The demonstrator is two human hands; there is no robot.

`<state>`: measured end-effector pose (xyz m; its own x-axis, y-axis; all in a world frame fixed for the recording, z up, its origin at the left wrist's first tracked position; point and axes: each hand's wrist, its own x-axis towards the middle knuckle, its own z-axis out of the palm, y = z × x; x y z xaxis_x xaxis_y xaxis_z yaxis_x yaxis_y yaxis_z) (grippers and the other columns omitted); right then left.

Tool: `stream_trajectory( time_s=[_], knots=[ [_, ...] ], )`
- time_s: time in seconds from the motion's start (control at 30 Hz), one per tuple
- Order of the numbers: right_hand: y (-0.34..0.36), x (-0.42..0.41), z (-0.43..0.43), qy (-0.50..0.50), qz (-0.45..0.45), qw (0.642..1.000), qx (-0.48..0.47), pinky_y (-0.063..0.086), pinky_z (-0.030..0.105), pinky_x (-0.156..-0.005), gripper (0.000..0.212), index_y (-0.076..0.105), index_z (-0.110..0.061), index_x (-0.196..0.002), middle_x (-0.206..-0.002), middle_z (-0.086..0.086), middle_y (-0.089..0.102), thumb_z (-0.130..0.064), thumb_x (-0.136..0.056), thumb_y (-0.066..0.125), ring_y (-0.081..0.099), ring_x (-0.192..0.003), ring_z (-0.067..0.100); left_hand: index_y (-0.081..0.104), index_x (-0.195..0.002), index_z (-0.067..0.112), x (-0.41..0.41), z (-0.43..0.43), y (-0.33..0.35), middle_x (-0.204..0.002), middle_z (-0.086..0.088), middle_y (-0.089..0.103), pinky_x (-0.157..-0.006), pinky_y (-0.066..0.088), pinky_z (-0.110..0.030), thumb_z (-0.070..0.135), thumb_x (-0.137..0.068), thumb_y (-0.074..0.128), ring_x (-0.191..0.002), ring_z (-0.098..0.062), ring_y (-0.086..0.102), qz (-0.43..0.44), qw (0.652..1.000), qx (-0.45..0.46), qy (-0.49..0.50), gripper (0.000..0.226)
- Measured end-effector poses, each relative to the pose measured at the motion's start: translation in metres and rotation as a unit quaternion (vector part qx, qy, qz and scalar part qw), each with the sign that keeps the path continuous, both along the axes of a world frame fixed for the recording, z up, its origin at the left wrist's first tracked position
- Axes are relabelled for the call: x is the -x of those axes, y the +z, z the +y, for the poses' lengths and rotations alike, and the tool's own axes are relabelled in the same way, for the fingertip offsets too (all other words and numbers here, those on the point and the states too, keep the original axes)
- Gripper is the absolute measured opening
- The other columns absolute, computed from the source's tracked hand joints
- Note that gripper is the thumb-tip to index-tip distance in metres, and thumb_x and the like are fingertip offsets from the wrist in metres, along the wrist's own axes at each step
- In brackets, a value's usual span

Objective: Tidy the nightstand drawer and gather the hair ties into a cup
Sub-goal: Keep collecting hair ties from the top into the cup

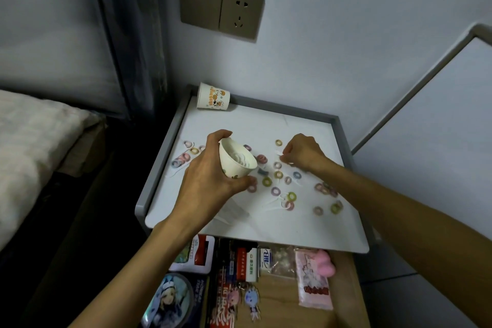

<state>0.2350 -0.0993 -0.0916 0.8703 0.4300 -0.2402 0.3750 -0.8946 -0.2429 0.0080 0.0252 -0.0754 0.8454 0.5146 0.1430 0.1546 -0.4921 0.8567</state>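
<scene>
At 6 o'clock, nearest us, the open nightstand drawer (pixel 287 301) lies packed with packets and charms. Beyond it, over the white table (pixel 266 231), our left hand (pixel 210 176) grips one paper cup (pixel 235 160), tipped with its mouth toward 2 o'clock and a few ties already inside. Our right hand (pixel 302 152), at 3 o'clock of the cup, has its fingers curled down at the tabletop; whether they pinch a tie we cannot tell. Loose hair ties (pixel 278 175), roughly two dozen, mostly spread from 1 to 4 o'clock of the cup, nearer the right hand; five or so sit at 9 o'clock. A second paper cup (pixel 213 96) leans in the far corner at 11 o'clock.
</scene>
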Motion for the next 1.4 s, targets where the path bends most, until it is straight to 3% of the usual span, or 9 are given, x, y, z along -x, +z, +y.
stream_trajectory(
  time_s=[0.17, 0.3, 0.4, 0.5, 0.6, 0.77, 1.0, 1.3, 1.4],
  knots=[
    [-0.002, 0.016, -0.022, 0.021, -0.017, 0.999, 0.018, 0.054, 0.031, -0.080, 0.027, 0.073, -0.009, -0.106, -0.102, 0.009, 0.072, -0.020, -0.082, 0.079, 0.067, -0.090, 0.024, 0.036, -0.135, 0.035, 0.002, 0.002, -0.001, -0.116, 0.007, 0.060, -0.069, 0.043, -0.014, 0.034, -0.065, 0.090, -0.099, -0.016, 0.057, -0.008, 1.000, 0.009, 0.004, 0.088],
    [-0.021, 0.026, -0.041, 0.026, -0.039, 0.998, 0.039, 0.057, 0.034, -0.081, 0.022, 0.075, -0.010, -0.098, -0.094, 0.010, 0.073, -0.025, -0.082, 0.079, 0.067, -0.082, 0.023, 0.036, -0.134, 0.035, 0.001, -0.001, -0.002, -0.116, 0.007, 0.059, -0.070, 0.040, -0.010, 0.035, -0.065, 0.089, -0.098, -0.015, 0.054, -0.005, 1.000, 0.003, 0.000, 0.087],
    [-0.032, 0.032, -0.043, 0.025, -0.095, 0.994, 0.040, 0.059, 0.036, -0.078, 0.010, 0.074, -0.012, -0.092, -0.089, 0.007, 0.072, -0.021, -0.089, 0.071, 0.066, -0.076, 0.021, 0.036, -0.133, 0.035, 0.000, -0.003, -0.004, -0.117, 0.006, 0.061, -0.077, 0.050, -0.030, 0.037, -0.064, 0.089, -0.100, -0.018, 0.058, -0.011, 1.000, 0.004, 0.002, 0.088],
    [-0.036, 0.041, -0.047, 0.062, -0.133, 0.986, 0.082, 0.056, 0.035, -0.074, 0.007, 0.066, -0.010, -0.090, -0.094, 0.007, 0.066, -0.013, -0.093, 0.061, 0.064, -0.081, 0.023, 0.037, -0.134, 0.034, -0.001, -0.005, -0.004, -0.116, 0.006, 0.060, -0.071, 0.047, -0.021, 0.035, -0.064, 0.090, -0.098, -0.017, 0.059, -0.015, 1.000, 0.012, -0.002, 0.087],
    [-0.036, 0.043, -0.050, 0.087, -0.132, 0.981, 0.114, 0.051, 0.035, -0.074, 0.005, 0.059, -0.009, -0.097, -0.103, 0.009, 0.060, -0.013, -0.096, 0.056, 0.061, -0.090, 0.025, 0.037, -0.134, 0.033, 0.000, -0.006, -0.004, -0.117, 0.005, 0.060, -0.070, 0.046, -0.020, 0.034, -0.065, 0.090, -0.099, -0.018, 0.059, -0.019, 1.000, 0.013, -0.005, 0.087],
    [-0.021, 0.025, -0.055, 0.044, -0.122, 0.988, 0.086, 0.055, 0.037, -0.077, 0.023, 0.059, -0.009, -0.118, -0.105, 0.013, 0.068, -0.015, -0.095, 0.060, 0.066, -0.090, 0.028, 0.036, -0.133, 0.037, 0.001, -0.004, -0.004, -0.115, 0.007, 0.061, -0.080, 0.052, -0.038, 0.039, -0.064, 0.089, -0.099, -0.018, 0.059, -0.014, 1.000, 0.005, 0.005, 0.087],
    [0.004, 0.002, -0.062, 0.074, -0.131, 0.980, 0.127, 0.056, 0.035, -0.072, 0.019, 0.068, -0.008, -0.102, -0.099, 0.014, 0.068, -0.005, -0.091, 0.054, 0.065, -0.082, 0.029, 0.038, -0.135, 0.032, -0.001, -0.007, -0.002, -0.115, 0.007, 0.060, -0.067, 0.045, -0.019, 0.031, -0.066, 0.089, -0.095, -0.016, 0.060, -0.013, 1.000, 0.023, -0.014, 0.086],
    [0.031, -0.016, -0.056, 0.120, -0.084, 0.977, 0.156, 0.056, 0.037, -0.085, 0.021, 0.074, -0.011, -0.107, -0.110, 0.012, 0.071, -0.008, -0.090, 0.062, 0.068, -0.091, 0.027, 0.038, -0.134, 0.034, 0.000, -0.009, -0.001, -0.114, 0.009, 0.060, -0.066, 0.042, -0.015, 0.032, -0.067, 0.088, -0.092, -0.014, 0.059, -0.003, 0.999, 0.027, -0.019, 0.084],
    [0.042, -0.020, -0.055, 0.131, -0.072, 0.979, 0.138, 0.052, 0.028, -0.084, 0.021, 0.075, -0.009, -0.108, -0.114, 0.009, 0.071, -0.009, -0.092, 0.062, 0.066, -0.099, 0.024, 0.038, -0.135, 0.033, 0.001, -0.009, -0.002, -0.115, 0.008, 0.060, -0.067, 0.045, -0.016, 0.033, -0.067, 0.088, -0.093, -0.015, 0.060, -0.003, 0.999, 0.023, -0.022, 0.085]
  ],
)
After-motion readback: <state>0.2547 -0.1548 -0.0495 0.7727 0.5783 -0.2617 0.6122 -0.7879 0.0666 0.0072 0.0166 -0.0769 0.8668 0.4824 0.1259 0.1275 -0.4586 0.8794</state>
